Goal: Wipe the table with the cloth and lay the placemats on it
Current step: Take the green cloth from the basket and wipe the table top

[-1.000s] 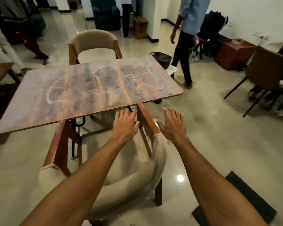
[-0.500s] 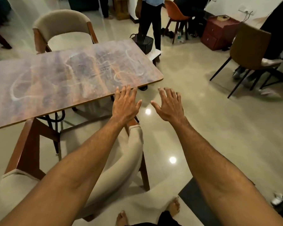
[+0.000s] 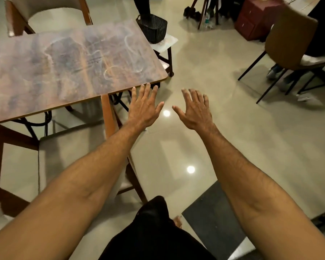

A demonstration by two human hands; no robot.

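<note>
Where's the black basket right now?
In the head view, the black basket stands top centre on a small stool, just beyond the far right corner of the table.

Floor: glossy pale beige tiles [image 3: 233,128], spreading under and around both grips.
Light: two round bright reflections on the floor, one [image 3: 166,113] between the left grip [image 3: 145,107] and the right grip [image 3: 195,109], the other [image 3: 190,169] on the near side of both.
Near chair: wooden frame, beige seat [image 3: 68,152], left of and nearer than the left grip, partly under the tabletop [image 3: 64,62].
Far chair: beige back [image 3: 45,10], well beyond the left grip, at the tabletop's far side.
Basket: black, slatted [image 3: 152,28], beyond the left grip, standing on a small white-topped stool [image 3: 166,44].
Brown chair: thin dark legs [image 3: 289,40], beyond and right of the right grip.
Cabinet: dark red [image 3: 255,21], far beyond the right grip, just left of the brown chair.
Mat: dark [image 3: 214,218], flat on the floor, nearer than the right grip.
</note>
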